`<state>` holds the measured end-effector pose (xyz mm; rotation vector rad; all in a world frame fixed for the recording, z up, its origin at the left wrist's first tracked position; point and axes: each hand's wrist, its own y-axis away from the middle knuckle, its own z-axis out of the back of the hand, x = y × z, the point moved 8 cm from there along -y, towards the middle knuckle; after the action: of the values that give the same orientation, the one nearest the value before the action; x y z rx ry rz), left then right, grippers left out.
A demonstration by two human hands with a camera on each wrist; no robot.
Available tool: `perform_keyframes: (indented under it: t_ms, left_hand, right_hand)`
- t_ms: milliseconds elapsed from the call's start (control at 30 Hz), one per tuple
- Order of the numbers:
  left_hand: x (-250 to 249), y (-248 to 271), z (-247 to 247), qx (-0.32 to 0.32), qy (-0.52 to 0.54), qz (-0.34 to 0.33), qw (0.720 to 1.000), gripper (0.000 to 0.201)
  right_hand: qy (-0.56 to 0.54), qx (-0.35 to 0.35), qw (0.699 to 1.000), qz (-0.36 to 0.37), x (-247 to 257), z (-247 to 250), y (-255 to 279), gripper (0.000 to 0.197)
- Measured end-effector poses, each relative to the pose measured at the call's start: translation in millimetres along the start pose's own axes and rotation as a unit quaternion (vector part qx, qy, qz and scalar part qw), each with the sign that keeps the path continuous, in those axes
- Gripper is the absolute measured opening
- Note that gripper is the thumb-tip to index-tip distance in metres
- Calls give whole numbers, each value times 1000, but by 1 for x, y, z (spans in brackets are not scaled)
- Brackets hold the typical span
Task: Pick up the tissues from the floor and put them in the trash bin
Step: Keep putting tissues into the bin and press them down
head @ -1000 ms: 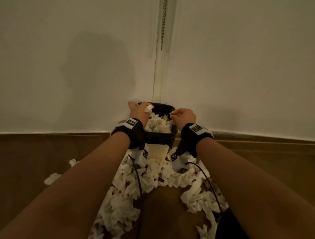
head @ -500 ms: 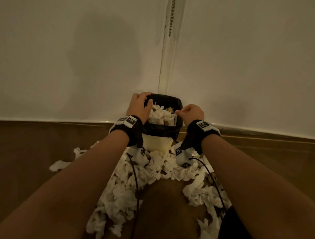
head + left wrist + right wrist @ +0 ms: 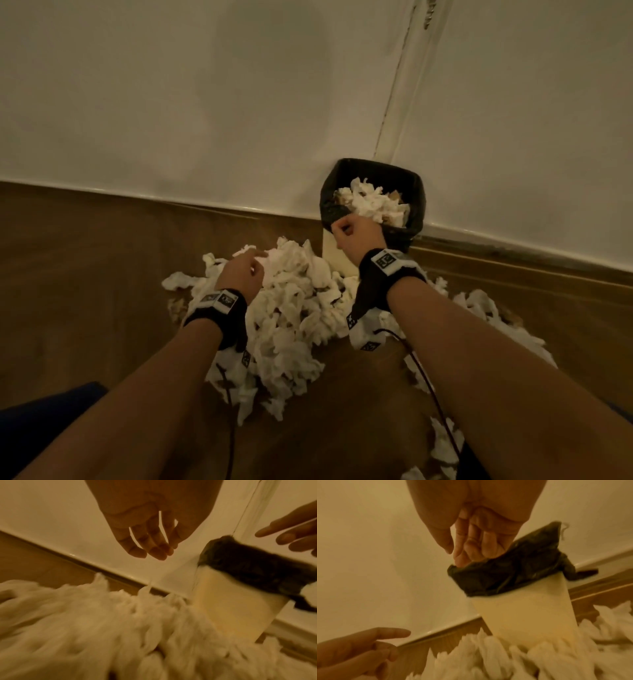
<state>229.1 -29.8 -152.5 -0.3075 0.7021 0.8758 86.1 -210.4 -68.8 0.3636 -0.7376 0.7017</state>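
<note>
The trash bin (image 3: 337, 255), white with a black liner (image 3: 416, 202), stands against the wall and holds crumpled tissues (image 3: 375, 205) up to its rim. A big heap of white tissues (image 3: 294, 308) covers the floor in front of it. My left hand (image 3: 245, 270) hovers over the heap's far edge; in the left wrist view its fingers (image 3: 154, 550) hang relaxed and empty. My right hand (image 3: 356, 233) is at the bin's near left rim. Its fingers (image 3: 462, 553) are loosely bent with nothing in them, their tips at the liner (image 3: 513, 574).
A white wall (image 3: 205, 102) with a vertical seam (image 3: 394, 85) runs behind the bin, above a wooden floor (image 3: 85, 257). More tissues (image 3: 486, 305) trail to the right of my right arm. Dark blue cloth (image 3: 51, 431) lies at the lower left. Thin cables hang from both wrists.
My left hand let a tissue go into the bin, then came down and left over the floor heap. My right hand drew back to the bin's near rim. The view swung left.
</note>
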Motion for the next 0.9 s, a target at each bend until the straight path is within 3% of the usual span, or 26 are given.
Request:
perform_keyframes:
  t_ms: [233,467,533,700,900]
  left_hand:
    - [52,42,-10,32,-58,54,996,27]
    - [48,56,-5,-44,-140,67,987,34]
    - [45,57,-9,-50,-150,68,985,34]
    - [44,55,-13,-59,-152,63,985,35]
    - [48,55,-12,-79,-163,56,982,37]
  right_hand:
    - [47,104,992,-55,-27,-93,14,10]
    - [170,184,968,-29,-41,-163,33,63]
    - [201,191,961,-20,-44,-168,35,59]
    - [202,161,966,-22,-47,-159,25,26]
    - [48,91,991,-90,-54,-135,12,23]
